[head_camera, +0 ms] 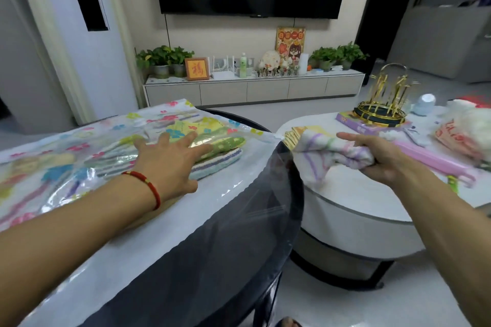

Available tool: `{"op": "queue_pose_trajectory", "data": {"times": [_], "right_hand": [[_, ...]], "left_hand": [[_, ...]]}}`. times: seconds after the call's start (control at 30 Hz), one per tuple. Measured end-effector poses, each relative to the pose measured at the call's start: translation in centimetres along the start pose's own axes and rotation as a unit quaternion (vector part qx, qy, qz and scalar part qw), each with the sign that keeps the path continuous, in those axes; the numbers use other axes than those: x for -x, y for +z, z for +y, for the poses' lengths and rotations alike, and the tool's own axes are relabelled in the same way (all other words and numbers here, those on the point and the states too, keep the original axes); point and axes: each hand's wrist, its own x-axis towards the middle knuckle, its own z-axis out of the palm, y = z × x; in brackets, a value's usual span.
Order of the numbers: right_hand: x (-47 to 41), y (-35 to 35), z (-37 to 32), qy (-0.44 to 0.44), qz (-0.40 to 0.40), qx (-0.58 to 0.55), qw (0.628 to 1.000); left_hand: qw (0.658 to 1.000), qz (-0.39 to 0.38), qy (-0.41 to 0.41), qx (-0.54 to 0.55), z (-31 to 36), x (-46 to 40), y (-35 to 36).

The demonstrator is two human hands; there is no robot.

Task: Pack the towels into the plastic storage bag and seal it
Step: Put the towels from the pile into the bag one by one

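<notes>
Plastic storage bag [79, 141], flower-printed, lies flat across the dark round table [225, 247]; folded towels [212, 156] are visible inside it. Left hand [170, 164], fingers spread, presses flat on the bag over the towels. Right hand [382, 159] grips a crumpled white striped towel [332, 151] above the white table [358, 194], forefinger extended.

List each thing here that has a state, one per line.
Plastic storage bag: flat on the dark table, towels inside, mouth unsealed.
Folded towels: stacked in the bag.
Striped towel: bunched in the right hand.
Left hand: open, pressing on the bag.
Right hand: gripping the striped towel.
</notes>
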Motion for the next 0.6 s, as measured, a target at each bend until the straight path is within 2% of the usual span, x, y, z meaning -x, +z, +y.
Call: {"op": "queue_pose_trajectory", "data": {"times": [0.13,0.23,0.3,0.4,0.5,0.6], "right_hand": [[7.2,3.3,0.1,0.004,-0.061,0.046,0.997],[10.8,7.0,0.9,0.054,-0.150,0.114,0.981],[11.7,10.1,1.8,0.087,-0.205,0.141,0.965],[10.8,16.2,3.6,0.106,-0.283,0.165,0.939],[7.4,23.1,5.5,0.069,-0.273,0.152,0.947],[3.3,28.4,7.9,0.010,-0.182,-0.023,0.983]], "left_hand": [[1.000,-0.023,-0.010,-0.002,-1.1,1.9,-1.1],[0.999,0.016,-0.017,0.049,-2.6,2.6,-3.5],[0.996,0.044,-0.014,0.082,-3.7,2.7,-5.4],[0.993,0.036,-0.025,0.114,-4.8,2.6,-7.8],[0.982,0.038,-0.031,0.182,-5.4,2.5,-9.1],[0.975,0.052,-0.051,0.209,-6.3,2.3,-9.6]]}}
